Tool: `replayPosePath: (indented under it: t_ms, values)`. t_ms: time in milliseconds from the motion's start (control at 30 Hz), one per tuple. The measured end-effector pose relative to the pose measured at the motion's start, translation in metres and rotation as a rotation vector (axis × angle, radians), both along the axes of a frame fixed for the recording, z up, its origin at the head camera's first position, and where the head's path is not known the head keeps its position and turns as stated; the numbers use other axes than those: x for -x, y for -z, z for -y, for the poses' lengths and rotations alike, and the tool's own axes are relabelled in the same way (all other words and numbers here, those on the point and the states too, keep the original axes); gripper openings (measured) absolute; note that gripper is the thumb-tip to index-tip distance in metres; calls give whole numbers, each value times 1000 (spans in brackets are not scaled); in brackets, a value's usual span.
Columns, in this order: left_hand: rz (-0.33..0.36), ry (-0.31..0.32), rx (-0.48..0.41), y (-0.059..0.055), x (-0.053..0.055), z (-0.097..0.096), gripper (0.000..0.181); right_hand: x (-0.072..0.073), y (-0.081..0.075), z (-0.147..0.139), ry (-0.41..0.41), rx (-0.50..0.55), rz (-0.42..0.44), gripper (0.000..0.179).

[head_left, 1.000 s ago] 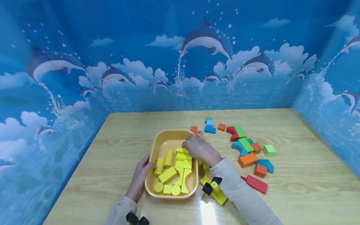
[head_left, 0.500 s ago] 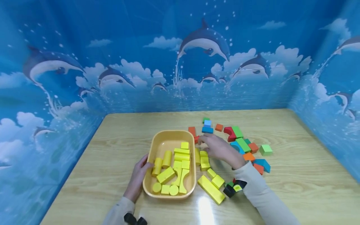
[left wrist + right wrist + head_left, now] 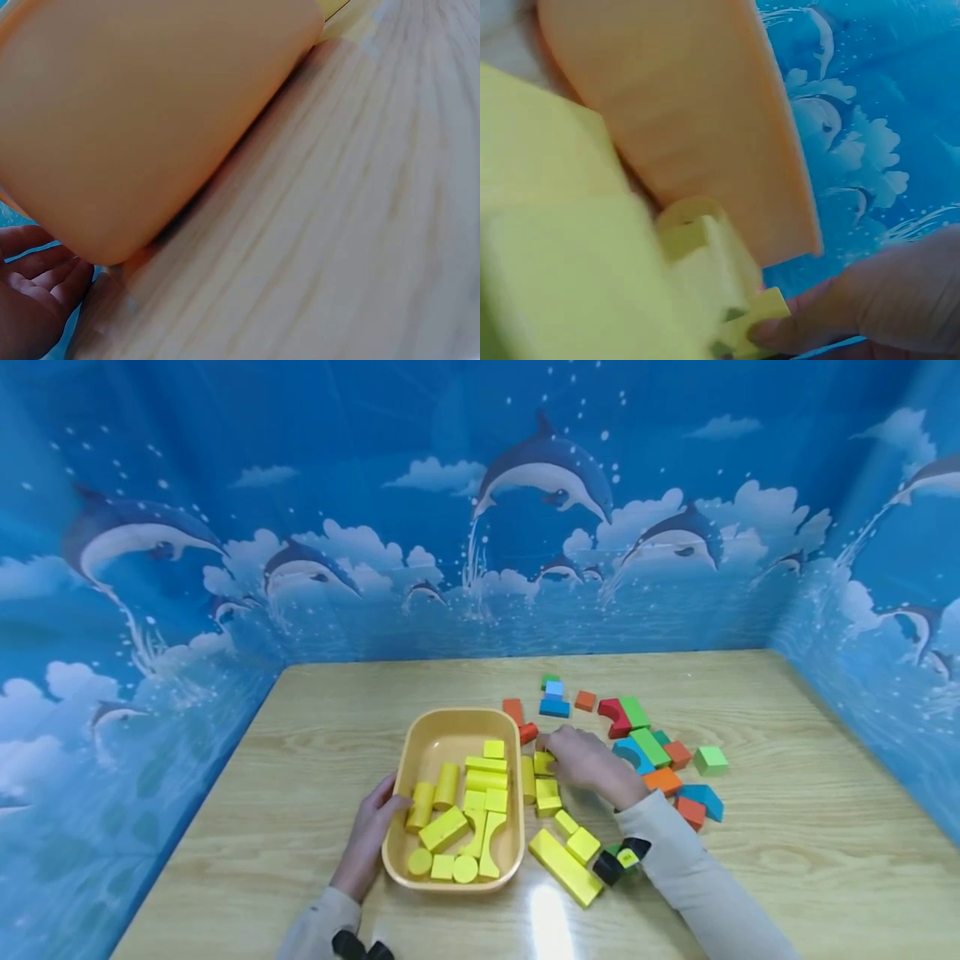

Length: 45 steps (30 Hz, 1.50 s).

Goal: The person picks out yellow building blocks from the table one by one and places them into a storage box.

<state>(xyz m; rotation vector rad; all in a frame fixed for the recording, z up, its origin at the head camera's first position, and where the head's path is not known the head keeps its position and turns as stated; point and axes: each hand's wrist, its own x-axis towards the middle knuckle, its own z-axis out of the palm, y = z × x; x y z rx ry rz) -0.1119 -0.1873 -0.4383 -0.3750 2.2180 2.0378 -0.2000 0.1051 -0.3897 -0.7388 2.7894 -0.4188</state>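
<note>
My left hand (image 3: 370, 835) holds the left rim of a light-orange plastic bin (image 3: 397, 852), thumb over the edge and the other fingers along the outside. Yellow wooden blocks of several shapes lie in the bin, among them a cylinder (image 3: 447, 785) and an arched block (image 3: 491, 845). Just right of the bin, my right hand (image 3: 588, 766) pinches a small yellow block (image 3: 759, 324); in the right wrist view the thumb presses on its face. Beside it on the table are more yellow blocks, including a cylinder (image 3: 528, 779) and a long bar (image 3: 565, 867).
Red, orange, green and blue blocks are scattered to the right and behind, such as a blue arch (image 3: 633, 755), an orange block (image 3: 663, 781) and a light-green block (image 3: 710, 761). A dolphin-printed blue curtain (image 3: 480, 510) encloses the wooden table (image 3: 337, 718) at the back and sides.
My right hand has moved from above the bin to the right, out over the table, and down onto a small yellow block. A yellow block now lies at the bin's upper right. The left hand stays.
</note>
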Motion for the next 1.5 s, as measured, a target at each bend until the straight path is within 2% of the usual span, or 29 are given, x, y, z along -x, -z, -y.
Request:
replayPosePath:
  t_ms: [100,200,300,400,500,567,667,800,933,1033,1133,1300,1400,1500]
  values:
    - [-2,6,4,0,0,1,62,3,-5,2,37,72,-118,27]
    - [-1,9,6,0,0,1,62,8,-8,9,64,236,-240,27]
    - [0,6,0,0,1,1,62,13,-7,22,43,382,-353,27]
    - [-11,3,-8,1,1,1,62,19,-2,38,-5,395,-462,22]
    - [-26,3,-16,1,1,0,61,23,7,49,-15,321,-519,18]
    - [-30,3,-15,1,0,-1,61,25,12,55,-2,254,-518,18]
    - [-28,0,-10,2,1,-1,62,26,14,60,18,180,-469,18]
    - [-9,-2,-3,2,1,-1,62,25,12,63,9,89,-352,16]
    - [6,2,-7,2,2,0,62,24,9,64,-5,51,-247,23]
    - [5,-1,-10,2,3,0,62,24,8,64,-21,39,-263,24]
    - [0,-7,-13,2,3,0,62,25,7,60,-56,85,-318,24]
    - [-10,1,-21,1,1,-1,61,22,2,39,-75,289,-384,25]
    - [-16,4,-22,1,0,0,61,13,0,20,-49,368,-364,24]
    - [-19,3,-22,1,0,0,61,-1,2,1,-20,380,-264,27]
